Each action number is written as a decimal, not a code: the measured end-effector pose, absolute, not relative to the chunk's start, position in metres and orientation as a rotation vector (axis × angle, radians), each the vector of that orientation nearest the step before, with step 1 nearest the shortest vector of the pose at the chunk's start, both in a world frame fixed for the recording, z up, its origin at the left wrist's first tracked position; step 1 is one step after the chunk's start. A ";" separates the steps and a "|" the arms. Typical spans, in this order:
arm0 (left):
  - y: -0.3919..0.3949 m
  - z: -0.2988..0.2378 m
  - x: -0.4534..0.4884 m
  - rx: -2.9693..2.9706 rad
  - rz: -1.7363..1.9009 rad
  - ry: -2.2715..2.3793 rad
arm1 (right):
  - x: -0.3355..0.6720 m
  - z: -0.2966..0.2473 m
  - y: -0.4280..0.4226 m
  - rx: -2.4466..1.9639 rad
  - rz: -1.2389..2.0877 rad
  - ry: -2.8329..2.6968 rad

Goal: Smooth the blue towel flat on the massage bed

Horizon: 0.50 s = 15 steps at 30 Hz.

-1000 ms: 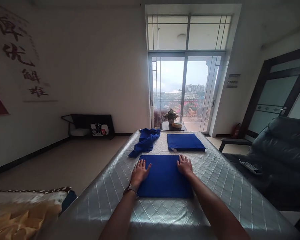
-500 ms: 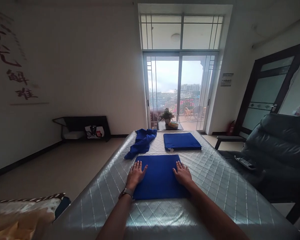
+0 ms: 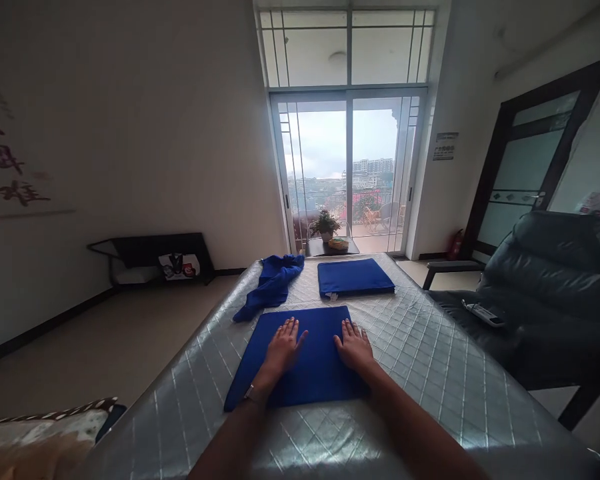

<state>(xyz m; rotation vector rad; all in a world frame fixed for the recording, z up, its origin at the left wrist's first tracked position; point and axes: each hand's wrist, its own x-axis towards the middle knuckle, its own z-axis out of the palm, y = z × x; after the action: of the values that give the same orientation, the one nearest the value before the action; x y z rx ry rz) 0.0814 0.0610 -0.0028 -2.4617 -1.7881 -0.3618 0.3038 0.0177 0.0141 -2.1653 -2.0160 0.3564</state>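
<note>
Left hand (image 3: 282, 345) now sits farther in on the blue cloth (image 3: 320, 379), flat, straight-edged, nearer than the stack (image 3: 356, 275). Its fingers and the right hand's (image 3: 355, 345) lie flat, thumbs spread. Bare worktop (image 3: 440, 373) extends nearside-right of the stack.

The head camera looks forward and down at the hands (image 3: 282, 347).

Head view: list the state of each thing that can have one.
Near blue cloth: smooth, lying flat
Far blue cloth: folded in layers, lying flat
Third blue cloth: loose, crumpled
Left hand: open, flat on near blue cloth
Right hand: open, flat on near blue cloth
Sliding glass door: looks shut
Dark-framed door: looks shut
Potted plant: upright
</note>
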 end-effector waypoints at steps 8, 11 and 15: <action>0.059 -0.008 0.197 -2.804 -0.451 -1.389 | 0.309 0.011 0.016 -2.134 0.304 -2.163; 0.065 -0.012 0.190 -2.760 -0.410 -1.530 | 0.308 0.011 0.015 -2.143 0.292 -2.133; 0.070 -0.012 0.156 -2.680 -0.361 -1.738 | 0.305 0.011 0.017 -2.156 0.294 -2.060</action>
<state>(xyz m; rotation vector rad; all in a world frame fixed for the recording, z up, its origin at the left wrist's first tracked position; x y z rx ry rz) 0.1560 0.0698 -0.0121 -2.6803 -1.7377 -0.3611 0.3055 0.0170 0.0114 -2.1564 -2.0597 0.2938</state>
